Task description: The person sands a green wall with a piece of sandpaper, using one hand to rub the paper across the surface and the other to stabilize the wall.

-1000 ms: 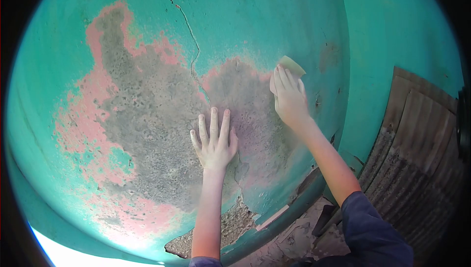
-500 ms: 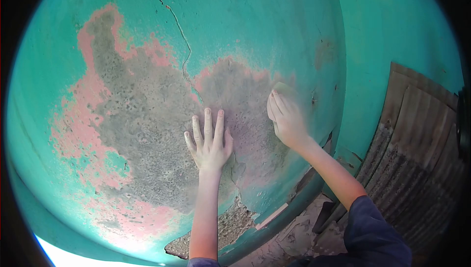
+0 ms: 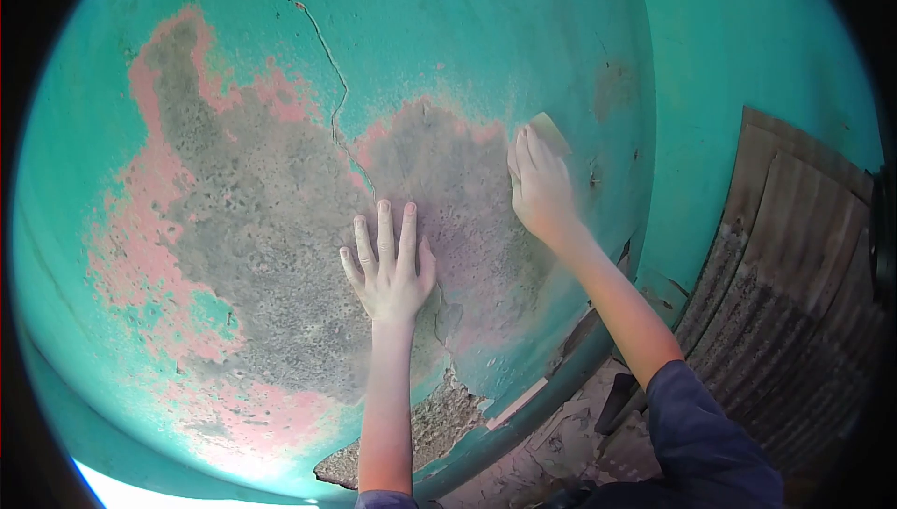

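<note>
A green painted wall [image 3: 486, 23] fills most of the view, with a large worn patch [image 3: 271, 219] of bare grey, edged in pink. My left hand [image 3: 390, 275] lies flat on the grey part, fingers spread, holding nothing. A thin sheet like sandpaper [image 3: 551, 133] is pressed to the wall under my right hand [image 3: 542, 182], and its pale corner sticks out past the fingertips. That hand is at the patch's right edge, where pink and grey meet green paint. Dust whitens both hands.
A crack [image 3: 327, 56] runs down the wall from the top toward my left hand. Broken plaster [image 3: 434, 430] shows rough material near the bottom. Rusty corrugated sheets [image 3: 794, 257] lean at the right. Debris [image 3: 561, 434] lies on the ground below.
My right hand has moved up a little along the wall with the sandpaper, more of which now shows. My left hand stays flat on the same area; the view has shifted slightly.
</note>
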`<state>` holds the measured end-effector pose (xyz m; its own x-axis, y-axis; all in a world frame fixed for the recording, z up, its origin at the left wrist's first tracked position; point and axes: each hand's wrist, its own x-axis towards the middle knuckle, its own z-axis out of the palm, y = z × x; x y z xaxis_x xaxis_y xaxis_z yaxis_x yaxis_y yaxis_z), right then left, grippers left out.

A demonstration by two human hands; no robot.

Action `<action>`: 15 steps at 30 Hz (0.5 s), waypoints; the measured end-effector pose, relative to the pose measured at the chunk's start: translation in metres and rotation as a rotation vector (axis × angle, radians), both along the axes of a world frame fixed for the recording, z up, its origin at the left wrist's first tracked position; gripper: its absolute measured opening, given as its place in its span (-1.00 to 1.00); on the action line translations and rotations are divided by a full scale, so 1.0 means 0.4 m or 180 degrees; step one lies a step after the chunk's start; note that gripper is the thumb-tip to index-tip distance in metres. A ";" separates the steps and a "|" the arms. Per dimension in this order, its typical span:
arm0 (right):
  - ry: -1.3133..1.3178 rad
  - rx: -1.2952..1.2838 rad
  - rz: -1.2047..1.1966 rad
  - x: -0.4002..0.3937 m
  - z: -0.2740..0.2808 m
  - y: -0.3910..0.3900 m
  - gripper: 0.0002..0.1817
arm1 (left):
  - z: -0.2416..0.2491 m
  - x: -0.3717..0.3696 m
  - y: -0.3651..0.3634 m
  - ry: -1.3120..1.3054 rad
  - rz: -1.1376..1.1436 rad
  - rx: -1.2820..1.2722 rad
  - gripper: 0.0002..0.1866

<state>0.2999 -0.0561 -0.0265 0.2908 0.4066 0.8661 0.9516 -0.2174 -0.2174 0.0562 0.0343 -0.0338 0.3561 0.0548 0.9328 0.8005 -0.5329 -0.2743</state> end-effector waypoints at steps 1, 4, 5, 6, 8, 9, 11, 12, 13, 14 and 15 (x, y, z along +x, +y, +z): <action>0.0152 0.0206 0.0105 -0.005 0.010 0.004 -0.26 | 0.002 0.001 -0.001 0.0000 -0.0024 -0.0027 -0.33; -0.0213 -0.0129 0.0033 -0.061 -0.016 -0.032 -0.25 | -0.001 0.003 0.004 -0.0009 0.0051 0.0057 -0.32; -0.0211 -0.0120 0.0036 -0.059 -0.002 -0.035 -0.25 | -0.001 0.004 0.003 -0.0007 0.0055 0.0067 -0.32; -0.0200 -0.0165 -0.0143 -0.055 0.018 -0.034 -0.25 | -0.001 0.004 0.001 -0.0009 0.0018 0.0044 -0.32; -0.0163 -0.0190 -0.0314 -0.062 0.023 -0.023 -0.24 | 0.003 0.000 0.002 0.0013 -0.0010 0.0042 -0.32; -0.0073 -0.0096 -0.0283 -0.072 0.015 -0.017 -0.24 | 0.003 0.000 0.000 0.0017 0.0025 0.0040 -0.32; 0.0006 -0.0005 -0.0251 -0.081 0.000 -0.024 -0.25 | -0.002 0.003 -0.004 0.0011 0.0060 0.0035 -0.31; -0.0075 -0.0116 -0.0244 -0.083 -0.004 -0.032 -0.24 | -0.002 0.001 -0.002 0.0022 0.0034 0.0020 -0.31; -0.0169 -0.0229 -0.0235 -0.081 -0.003 -0.035 -0.24 | -0.002 0.002 0.000 0.0021 0.0009 0.0000 -0.31; -0.0167 -0.0228 -0.0234 -0.068 0.007 -0.030 -0.24 | -0.003 0.004 0.001 0.0023 0.0010 0.0002 -0.31; -0.0121 -0.0132 -0.0315 -0.048 0.026 -0.019 -0.23 | -0.004 0.005 0.002 0.0016 0.0023 0.0032 -0.31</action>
